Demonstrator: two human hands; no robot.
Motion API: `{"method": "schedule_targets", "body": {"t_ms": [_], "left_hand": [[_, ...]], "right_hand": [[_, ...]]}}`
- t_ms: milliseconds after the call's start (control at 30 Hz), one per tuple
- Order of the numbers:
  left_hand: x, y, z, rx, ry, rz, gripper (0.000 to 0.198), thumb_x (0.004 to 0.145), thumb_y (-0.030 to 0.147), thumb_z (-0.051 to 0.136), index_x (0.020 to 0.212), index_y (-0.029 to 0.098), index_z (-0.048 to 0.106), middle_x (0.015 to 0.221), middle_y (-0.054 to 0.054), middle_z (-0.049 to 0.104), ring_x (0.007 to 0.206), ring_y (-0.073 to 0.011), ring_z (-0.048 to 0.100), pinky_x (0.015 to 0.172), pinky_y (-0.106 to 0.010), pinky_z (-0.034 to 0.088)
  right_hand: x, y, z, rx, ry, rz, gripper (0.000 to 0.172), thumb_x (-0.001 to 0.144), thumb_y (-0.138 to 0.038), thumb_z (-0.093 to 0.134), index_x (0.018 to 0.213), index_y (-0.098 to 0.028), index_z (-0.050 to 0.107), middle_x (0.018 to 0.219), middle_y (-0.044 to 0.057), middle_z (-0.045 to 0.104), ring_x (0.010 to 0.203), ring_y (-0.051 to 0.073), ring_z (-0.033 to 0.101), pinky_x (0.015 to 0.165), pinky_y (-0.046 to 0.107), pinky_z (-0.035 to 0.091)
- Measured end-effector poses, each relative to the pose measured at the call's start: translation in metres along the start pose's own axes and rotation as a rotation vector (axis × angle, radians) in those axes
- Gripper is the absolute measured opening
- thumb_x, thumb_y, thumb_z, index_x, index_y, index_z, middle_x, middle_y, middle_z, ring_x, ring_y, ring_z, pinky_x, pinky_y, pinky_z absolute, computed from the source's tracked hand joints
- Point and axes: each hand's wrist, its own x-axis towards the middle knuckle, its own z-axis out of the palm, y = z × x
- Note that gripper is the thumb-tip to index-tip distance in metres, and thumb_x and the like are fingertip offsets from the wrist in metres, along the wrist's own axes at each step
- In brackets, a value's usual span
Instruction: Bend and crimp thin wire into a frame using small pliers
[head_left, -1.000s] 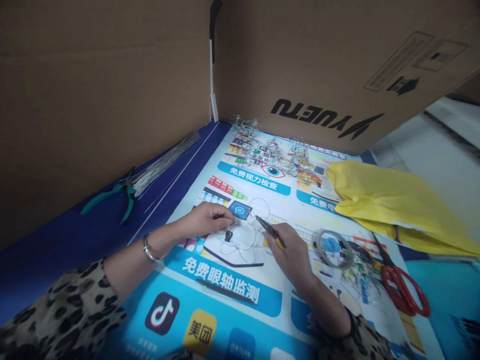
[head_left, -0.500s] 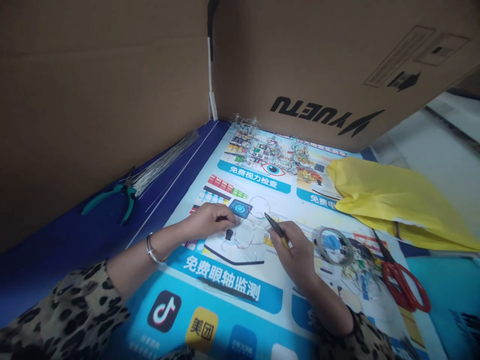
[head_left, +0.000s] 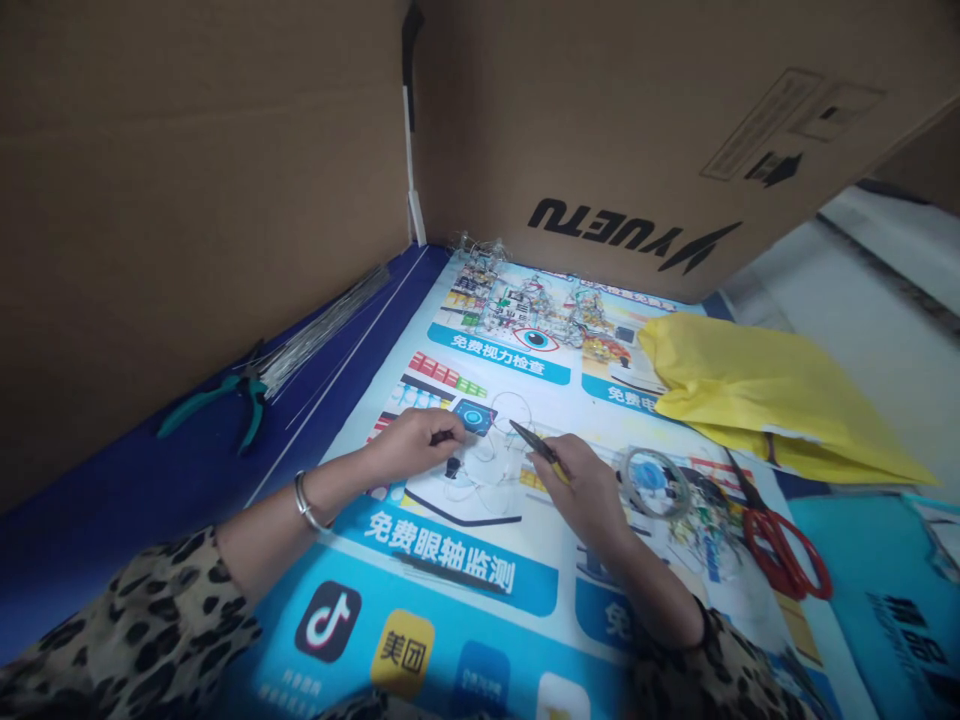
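Wire loops [head_left: 491,470] pinched by left hand [head_left: 416,440]; right hand [head_left: 592,490] grip clenches pliers [head_left: 534,446] just beside them; holding steady likely matters.

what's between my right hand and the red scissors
Head view: a silvery ring-shaped roll and a tangle of small colourful wired bits lie on the poster between right hand and red scissors.
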Motion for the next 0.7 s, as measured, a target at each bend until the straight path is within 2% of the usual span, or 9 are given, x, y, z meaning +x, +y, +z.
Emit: {"method": "schedule_targets", "body": {"t_ms": [267,400,500,700], "left_hand": [[-0.002,0.006,-0.006,-0.064,-0.003,-0.122,0.014,0.077,0.017,0.050,0.082,0.017,0.063,0.074,-0.001,0.062,0.064,-0.0105,0.051,0.057,-0.021,0.038],[-0.003,0.009,-0.010,-0.120,-0.019,-0.105,0.010,0.078,0.016,0.049,0.079,0.018,0.059,0.072,0.000,0.058,0.066,-0.0103,0.051,0.060,-0.021,0.039],[-0.003,0.012,-0.010,-0.243,-0.050,-0.123,0.007,0.079,0.017,0.048,0.079,0.017,0.056,0.072,0.001,0.057,0.068,-0.0105,0.055,0.063,-0.023,0.042],[-0.003,0.014,-0.008,-0.501,-0.142,-0.255,0.006,0.082,0.022,0.050,0.081,0.017,0.049,0.070,-0.001,0.062,0.069,-0.0130,0.063,0.067,-0.027,0.048]], "right_hand": [[-0.004,0.005,0.003,-0.100,-0.040,-0.039,0.021,0.087,-0.037,0.048,0.090,-0.019,0.058,0.082,0.005,0.062,0.079,0.018,0.058,0.069,0.029,0.046],[-0.006,0.009,0.003,-0.138,-0.029,-0.043,0.020,0.086,-0.035,0.049,0.091,-0.018,0.059,0.083,0.005,0.062,0.080,0.019,0.057,0.071,0.030,0.046],[-0.006,0.011,0.003,-0.145,0.008,-0.063,0.020,0.086,-0.034,0.050,0.091,-0.017,0.059,0.083,0.005,0.062,0.080,0.018,0.058,0.071,0.029,0.046],[-0.004,0.016,0.000,-0.215,0.085,-0.132,0.019,0.086,-0.033,0.049,0.090,-0.017,0.060,0.082,0.006,0.062,0.080,0.018,0.057,0.072,0.029,0.046]]}}
